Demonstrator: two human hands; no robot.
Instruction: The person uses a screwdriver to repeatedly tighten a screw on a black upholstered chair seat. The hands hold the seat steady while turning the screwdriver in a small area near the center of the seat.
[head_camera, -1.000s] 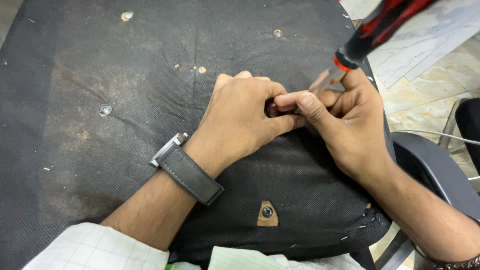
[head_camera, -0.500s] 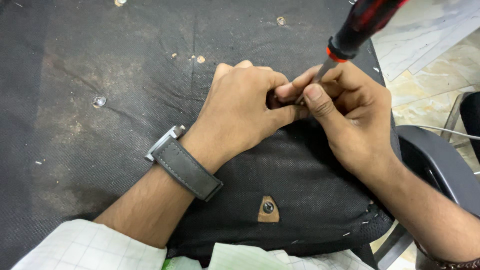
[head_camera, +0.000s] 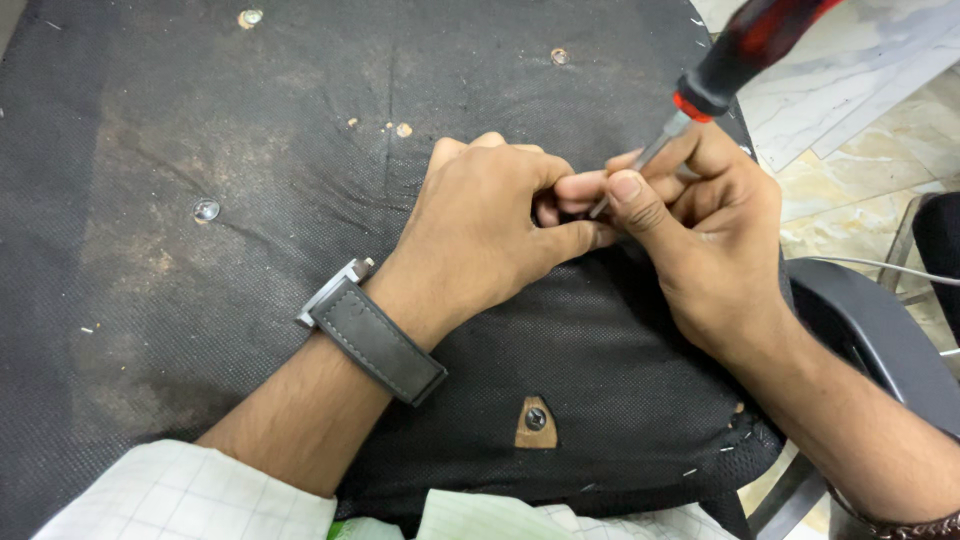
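My right hand (head_camera: 700, 240) grips a screwdriver (head_camera: 735, 55) with a red and black handle; its metal shaft runs down between my fingers. The tip is hidden where both hands meet. My left hand (head_camera: 490, 225), with a grey-strapped watch (head_camera: 375, 335) on the wrist, is curled tight beside the tip, fingers pinched around something I cannot see. Both hands rest on the black fabric underside of an upturned chair seat (head_camera: 200, 330).
A screw in a brown wooden cutout (head_camera: 536, 420) sits near the seat's front edge. Several small fasteners dot the fabric, one at the left (head_camera: 206, 209). A grey plastic armrest (head_camera: 880, 340) lies at the right, over a tiled floor (head_camera: 860, 180).
The screwdriver handle has tilted and shifted slightly. My right thumb has slid along the shaft toward the left hand. The left hand has stayed in place.
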